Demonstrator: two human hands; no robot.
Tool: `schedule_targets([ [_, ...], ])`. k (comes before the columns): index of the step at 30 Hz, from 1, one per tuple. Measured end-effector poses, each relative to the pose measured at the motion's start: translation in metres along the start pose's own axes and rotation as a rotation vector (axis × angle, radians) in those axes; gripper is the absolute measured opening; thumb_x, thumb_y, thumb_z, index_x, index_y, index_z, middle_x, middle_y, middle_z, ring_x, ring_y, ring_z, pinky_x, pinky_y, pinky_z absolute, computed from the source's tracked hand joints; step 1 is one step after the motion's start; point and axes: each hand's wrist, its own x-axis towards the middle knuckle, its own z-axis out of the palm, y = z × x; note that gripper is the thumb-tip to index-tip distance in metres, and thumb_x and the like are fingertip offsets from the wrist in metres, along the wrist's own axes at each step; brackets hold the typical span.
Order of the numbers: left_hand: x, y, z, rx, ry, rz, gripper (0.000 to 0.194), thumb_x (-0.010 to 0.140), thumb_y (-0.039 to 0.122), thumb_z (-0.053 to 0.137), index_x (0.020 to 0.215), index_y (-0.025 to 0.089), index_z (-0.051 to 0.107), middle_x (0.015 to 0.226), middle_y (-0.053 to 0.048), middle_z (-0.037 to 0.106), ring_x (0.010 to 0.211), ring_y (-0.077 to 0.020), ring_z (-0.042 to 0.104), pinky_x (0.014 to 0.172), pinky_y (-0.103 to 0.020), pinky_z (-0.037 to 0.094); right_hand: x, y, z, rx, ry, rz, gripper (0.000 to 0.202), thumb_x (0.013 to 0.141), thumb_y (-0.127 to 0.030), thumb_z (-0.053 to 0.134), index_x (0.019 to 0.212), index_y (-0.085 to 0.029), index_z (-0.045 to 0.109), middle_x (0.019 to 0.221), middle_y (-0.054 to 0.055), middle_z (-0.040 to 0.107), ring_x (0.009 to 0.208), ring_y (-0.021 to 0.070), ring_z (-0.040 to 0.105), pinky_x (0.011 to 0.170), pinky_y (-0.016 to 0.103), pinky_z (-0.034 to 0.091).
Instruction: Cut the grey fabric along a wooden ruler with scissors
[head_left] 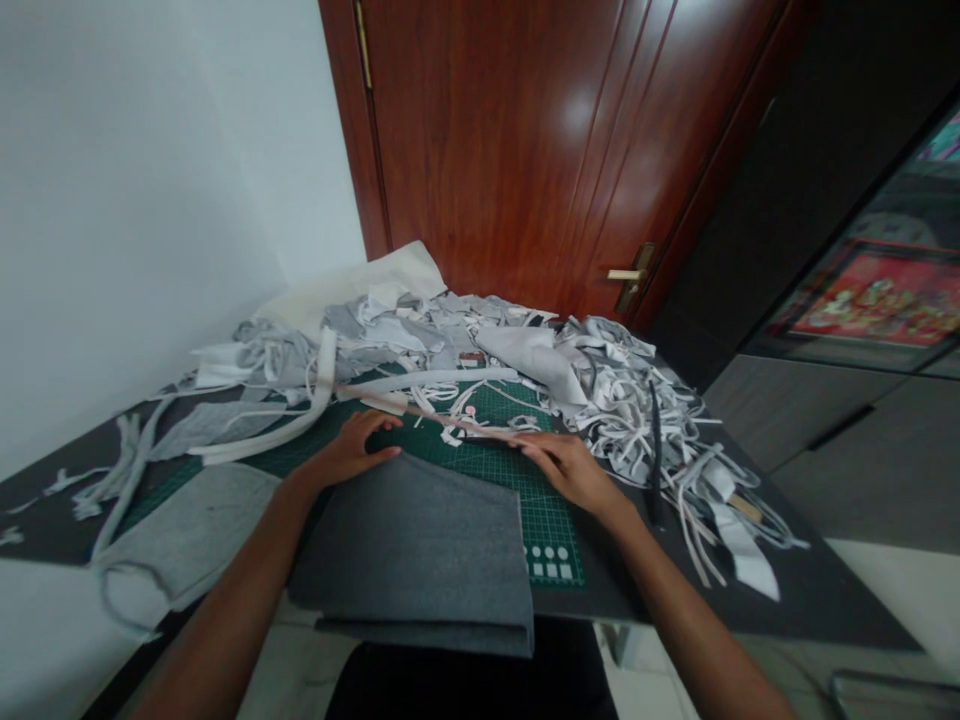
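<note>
A folded dark grey cloth (pixel 420 550) lies on the green cutting mat (pixel 547 515), its folded lower edge hanging over the table's front. At the cloth's upper left corner is my left hand (pixel 352 452), thumb and curled fingers apart, with nothing visible between them. The thumb tip touches or hovers at the cloth's edge; I cannot tell which. My right hand (pixel 566 468) pinches the right end of a thin pinkish strip (pixel 435 415), which stretches leftward above the mat past my left fingers. Small white cord scraps (pixel 450 400) lie behind the strip.
Heaps of grey and white fabric scraps (pixel 622 420) cover the table's back and right. A white rolled strip (pixel 277 435) and a pale grey fabric piece (pixel 202 520) lie at left. A wooden door (pixel 495 150) stands behind; a dark cabinet (pixel 862 440) is at right.
</note>
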Motion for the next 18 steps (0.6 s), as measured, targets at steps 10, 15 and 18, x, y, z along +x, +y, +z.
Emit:
schedule_targets([
  [10,0.003,0.006,-0.003,-0.146,-0.012,0.047,0.044,0.089,0.062,0.070,0.103,0.021,0.075,0.105,-0.006,0.076,0.097,-0.0227,0.065,0.093,-0.035,0.051,-0.106,-0.034,0.006,-0.124,-0.117,0.037,0.049,0.106,-0.018,0.053,0.150,-0.038,0.062,0.123,0.012,0.064,0.110,0.0230,0.071,0.091,0.035,0.065],
  [15,0.005,0.013,-0.003,-0.229,-0.026,0.012,0.036,0.087,0.053,0.071,0.097,0.020,0.074,0.094,-0.004,0.076,0.081,-0.0184,0.063,0.077,-0.030,0.052,-0.087,-0.045,0.036,-0.205,-0.113,0.029,0.057,0.103,-0.008,0.049,0.152,-0.035,0.059,0.119,0.011,0.062,0.107,0.0231,0.068,0.092,0.038,0.063],
  [18,0.007,0.018,-0.004,-0.242,-0.013,0.016,0.032,0.089,0.050,0.069,0.093,0.020,0.075,0.088,-0.003,0.075,0.078,-0.0178,0.063,0.074,-0.029,0.051,-0.069,-0.048,0.052,-0.232,-0.097,0.030,0.055,0.103,-0.007,0.050,0.151,-0.033,0.059,0.115,0.010,0.062,0.105,0.0235,0.065,0.094,0.039,0.061],
])
